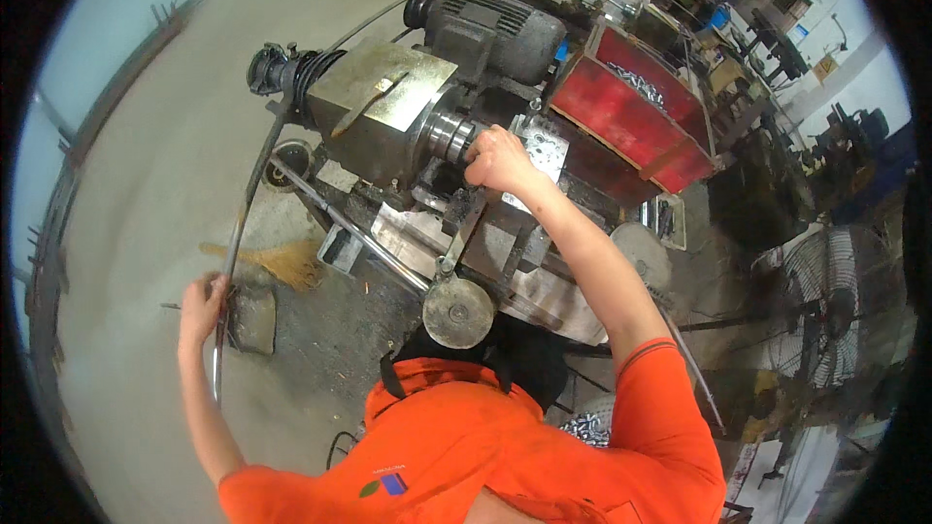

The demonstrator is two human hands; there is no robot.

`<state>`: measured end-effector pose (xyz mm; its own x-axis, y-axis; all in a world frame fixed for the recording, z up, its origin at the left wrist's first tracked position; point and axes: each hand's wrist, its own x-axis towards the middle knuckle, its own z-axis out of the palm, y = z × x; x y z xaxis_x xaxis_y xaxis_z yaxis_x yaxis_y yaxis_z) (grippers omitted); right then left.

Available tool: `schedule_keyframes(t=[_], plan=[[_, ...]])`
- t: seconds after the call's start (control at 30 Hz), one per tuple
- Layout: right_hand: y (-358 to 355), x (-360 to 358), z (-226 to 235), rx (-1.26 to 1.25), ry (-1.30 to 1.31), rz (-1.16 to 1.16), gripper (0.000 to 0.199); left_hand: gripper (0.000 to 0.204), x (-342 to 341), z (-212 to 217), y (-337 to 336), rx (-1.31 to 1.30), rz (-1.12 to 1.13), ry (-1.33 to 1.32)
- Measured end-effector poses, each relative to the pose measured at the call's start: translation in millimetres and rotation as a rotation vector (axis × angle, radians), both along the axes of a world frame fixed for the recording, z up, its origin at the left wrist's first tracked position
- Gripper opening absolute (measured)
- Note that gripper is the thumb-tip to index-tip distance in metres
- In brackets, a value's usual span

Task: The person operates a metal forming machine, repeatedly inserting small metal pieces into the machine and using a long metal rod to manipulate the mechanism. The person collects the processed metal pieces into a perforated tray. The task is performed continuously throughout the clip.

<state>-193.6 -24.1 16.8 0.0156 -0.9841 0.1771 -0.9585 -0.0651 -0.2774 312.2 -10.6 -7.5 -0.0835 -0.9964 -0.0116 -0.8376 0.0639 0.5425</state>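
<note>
Long lever (254, 184), gripped by the left hand (202, 303); right hand (497, 157) curled at the spindle (449, 136) (its underside hidden, hold unclear).

Smooth, glossy metal spindle (448, 137)

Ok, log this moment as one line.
left hand: on long rod | right hand: at spindle front | red bin: small metal parts inside

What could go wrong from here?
The right hand is at the ringed metal spindle; if that turned, the hand might be pinched. The left hand is on a long bar, which could swing if the grip slipped. The dark strip atop the machine might slide off.
</note>
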Motion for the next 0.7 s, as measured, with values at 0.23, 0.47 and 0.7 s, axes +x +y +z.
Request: schedule_keyframes(t=[0.23, 0.47, 0.7], plan=[[-4, 0, 8, 0.146, 0.036, 0.051, 0.027, 0.028, -21, -38, -7, -0.122, 0.041, -0.408], [0, 1, 4, 0.028, 0.036, 0.051, 0.028, 0.013, 99, -47, -110, -0.353, -0.002, -0.775], [7, -1, 2, -0.054, 0.019, 0.063, 0.031, 0.015, 110, -51, -154, -0.304, 0.021, -0.855]])
